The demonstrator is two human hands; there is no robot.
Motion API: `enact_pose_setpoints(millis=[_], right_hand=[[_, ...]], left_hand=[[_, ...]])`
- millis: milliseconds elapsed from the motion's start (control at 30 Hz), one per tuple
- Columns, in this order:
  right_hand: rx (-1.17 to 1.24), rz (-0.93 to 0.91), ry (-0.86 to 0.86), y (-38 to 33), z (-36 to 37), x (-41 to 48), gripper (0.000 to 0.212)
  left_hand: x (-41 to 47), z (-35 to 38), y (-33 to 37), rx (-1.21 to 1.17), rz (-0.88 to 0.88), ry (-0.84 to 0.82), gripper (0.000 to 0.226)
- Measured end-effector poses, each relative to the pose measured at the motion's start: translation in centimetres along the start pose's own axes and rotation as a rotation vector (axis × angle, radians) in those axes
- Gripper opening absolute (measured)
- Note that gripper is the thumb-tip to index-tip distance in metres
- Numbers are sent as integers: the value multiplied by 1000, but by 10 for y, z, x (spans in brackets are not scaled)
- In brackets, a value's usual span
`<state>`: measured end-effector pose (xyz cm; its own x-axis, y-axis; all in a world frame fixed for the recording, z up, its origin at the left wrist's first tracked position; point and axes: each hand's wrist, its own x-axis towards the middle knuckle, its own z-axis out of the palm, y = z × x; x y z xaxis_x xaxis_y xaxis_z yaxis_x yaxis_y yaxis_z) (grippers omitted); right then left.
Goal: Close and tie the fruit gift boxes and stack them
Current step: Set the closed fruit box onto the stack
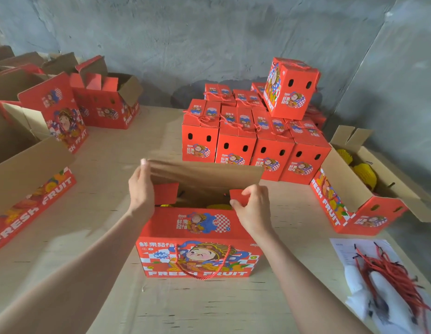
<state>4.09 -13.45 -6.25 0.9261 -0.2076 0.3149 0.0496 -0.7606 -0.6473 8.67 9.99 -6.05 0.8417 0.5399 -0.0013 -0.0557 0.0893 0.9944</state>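
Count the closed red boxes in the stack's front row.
4, side by side on the table: leftmost box, second box, third box, rightmost box. More stand behind, partly hidden.

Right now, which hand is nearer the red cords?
Right. The right hand pinches a small flap, left of and beyond the cords; the left hand holds the box's big flap, farther left.

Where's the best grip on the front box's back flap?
Its free top edge near a corner, from above: the back flap stands raised, hinged at its base. The left hand holds its left corner; the right hand pinches a side flap.
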Motion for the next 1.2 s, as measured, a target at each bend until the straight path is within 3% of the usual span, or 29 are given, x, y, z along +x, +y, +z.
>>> enact_pose_setpoints(millis=[133, 233, 300, 433, 533, 700, 800, 933, 1200], right_hand=[[381, 171, 139, -2, -10, -2, 44], [486, 74, 97, -4, -14, -6, 51], [484, 25, 75, -5, -14, -8, 49], [388, 46, 143, 0, -11, -5, 14], [229, 64, 78, 6, -10, -4, 13], [-162, -111, -85, 4, -4, -4, 29], [-445, -269, -388, 5, -9, 5, 49], [-567, -417, -782, 4, -18, 30, 64], [-506, -503, -668, 8, -14, 29, 74]], left_hand=[[3, -6, 7, -286, -188, 10, 46], [3, -14, 11, -305, -253, -131, 45], [1, -19, 12, -199, -220, -259, 36], [0, -32, 10, 50, -122, -365, 17], [0, -48, 8, 291, 16, -534, 5], [-1, -56, 12, 760, 218, -711, 45], [-1, -53, 20, 957, 256, -796, 50], [-1, -46, 28, 1293, 375, -844, 60], [-12, -3, 23, 1514, 592, -1004, 107]])
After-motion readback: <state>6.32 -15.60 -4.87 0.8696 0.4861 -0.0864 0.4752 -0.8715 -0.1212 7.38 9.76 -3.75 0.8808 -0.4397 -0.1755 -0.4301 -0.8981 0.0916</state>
